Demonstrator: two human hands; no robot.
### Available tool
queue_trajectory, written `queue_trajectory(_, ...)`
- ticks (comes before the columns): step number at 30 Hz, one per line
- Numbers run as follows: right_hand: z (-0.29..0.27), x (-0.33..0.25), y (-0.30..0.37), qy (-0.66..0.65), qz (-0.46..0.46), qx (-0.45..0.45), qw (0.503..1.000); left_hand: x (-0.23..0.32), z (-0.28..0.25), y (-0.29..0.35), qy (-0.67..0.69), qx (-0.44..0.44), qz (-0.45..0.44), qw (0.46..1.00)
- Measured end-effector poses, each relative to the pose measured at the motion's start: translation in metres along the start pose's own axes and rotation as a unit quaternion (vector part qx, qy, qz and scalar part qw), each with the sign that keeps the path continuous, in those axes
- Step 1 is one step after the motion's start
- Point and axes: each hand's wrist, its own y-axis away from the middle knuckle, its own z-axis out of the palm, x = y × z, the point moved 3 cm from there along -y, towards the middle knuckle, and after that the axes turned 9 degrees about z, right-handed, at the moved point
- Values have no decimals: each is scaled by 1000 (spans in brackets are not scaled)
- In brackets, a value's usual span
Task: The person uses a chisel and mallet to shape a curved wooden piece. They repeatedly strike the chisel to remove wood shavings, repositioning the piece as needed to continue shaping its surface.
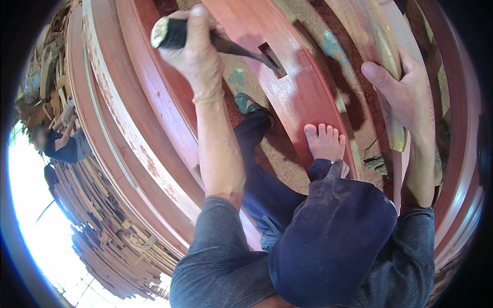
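My left hand (197, 56) is closed round the black-wrapped handle of a chisel (233, 49). The handle's pale, battered end points up toward the left. Its blade slants down to the right, with the tip at a dark rectangular mortise (272, 60) in a reddish wooden beam (300, 97). Whether the tip touches the bottom of the slot is hidden. Over to the right, my right hand (405, 90) grips the narrower part of a club-shaped wooden mallet (367, 25), whose wide end reaches the top edge. My bare foot (326, 141) rests on the beam below the mortise.
Long reddish planks (136, 102) lie side by side at left, and more beams (467, 128) stand at right. My shod foot (249, 102) is on the dusty ground. A person (64, 143) is beside stacked timber (102, 231) at far left. A dark blue cap (334, 241) covers the lower middle.
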Motion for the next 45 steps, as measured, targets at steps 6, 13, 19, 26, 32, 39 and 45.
queue_trajectory(6, -8, 18, 11, 4, -34, 8, 999, -45, 28, 13, -45, -20, -46, 998)
queue_trajectory(13, -25, 11, 0, 39, -82, 33, 995, -82, 64, 26, -128, -50, -31, 990)
queue_trajectory(19, 8, -80, -1, 18, -189, 251, 949, -101, 84, 20, -192, -65, 47, 978)
queue_trajectory(26, -26, -99, -27, 105, -148, -21, 983, -97, 91, 17, -235, -84, 23, 968)
queue_trajectory(32, -9, -123, -35, 294, -235, -7, 926, -103, 87, 7, -132, -64, 52, 988)
queue_trajectory(39, 9, -122, -77, 389, -230, -59, 890, -120, 49, 6, -186, -85, 88, 975)
queue_trajectory(45, 24, -116, -86, 422, -204, -39, 883, -100, -1, 43, -68, 46, -119, 989)
